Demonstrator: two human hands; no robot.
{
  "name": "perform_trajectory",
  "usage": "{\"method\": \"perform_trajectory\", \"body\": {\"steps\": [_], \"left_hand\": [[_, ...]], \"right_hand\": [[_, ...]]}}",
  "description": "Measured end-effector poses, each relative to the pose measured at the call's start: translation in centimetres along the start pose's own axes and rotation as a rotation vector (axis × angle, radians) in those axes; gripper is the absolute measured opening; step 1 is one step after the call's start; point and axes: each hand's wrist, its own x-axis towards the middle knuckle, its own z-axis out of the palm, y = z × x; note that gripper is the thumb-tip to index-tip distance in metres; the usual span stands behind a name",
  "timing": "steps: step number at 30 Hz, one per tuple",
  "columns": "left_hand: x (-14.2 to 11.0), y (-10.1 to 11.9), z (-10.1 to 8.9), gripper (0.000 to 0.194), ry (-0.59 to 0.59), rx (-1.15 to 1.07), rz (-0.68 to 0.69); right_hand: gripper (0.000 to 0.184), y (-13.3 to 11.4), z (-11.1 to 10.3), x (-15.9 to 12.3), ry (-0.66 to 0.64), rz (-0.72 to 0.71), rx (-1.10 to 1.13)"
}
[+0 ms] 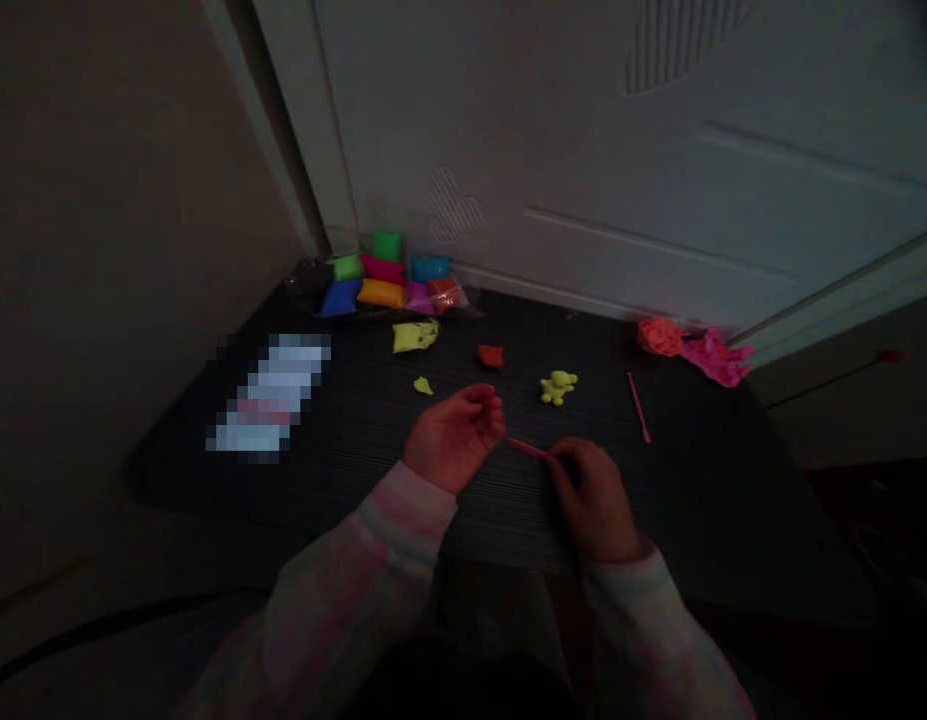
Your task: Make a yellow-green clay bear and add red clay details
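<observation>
My right hand (pixel 594 495) is closed around a thin pink stick tool (pixel 524 447), whose tip points left toward my left hand (pixel 455 432). The left hand's fingers are curled with the fingertips pinched together near the tool's tip; what they pinch is too small to make out. Both hands hover over a dark table (pixel 358 470). Just beyond them lie a small yellow clay figure (pixel 557 386), a red clay lump (pixel 491 355) and a small yellow clay bit (pixel 423 385).
Several coloured clay packets (pixel 384 280) sit in a clear bag at the table's back edge, beside a yellow wrapper (pixel 414 336). A second pink stick (pixel 638 406) and crumpled pink and orange wrappers (pixel 695 348) lie right. A blurred patch (pixel 272 395) is left. A white door stands behind.
</observation>
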Motion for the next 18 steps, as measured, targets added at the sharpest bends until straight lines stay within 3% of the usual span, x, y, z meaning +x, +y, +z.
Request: {"method": "perform_trajectory", "body": {"steps": [4, 7, 18], "left_hand": [[0.0, 0.0, 0.0, 0.019, 0.000, -0.022, 0.022], [-0.4, 0.0, 0.2, 0.023, -0.064, 0.012, 0.078], [-1.6, -0.1, 0.7, 0.064, -0.360, 0.125, 0.031]], "right_hand": [[0.011, 0.1, -0.1, -0.2, 0.007, 0.048, 0.027], [0.013, 0.1, -0.3, -0.4, 0.027, 0.119, 0.079], [0.013, 0.1, -0.3, -0.5, 0.053, 0.161, 0.174]]}}
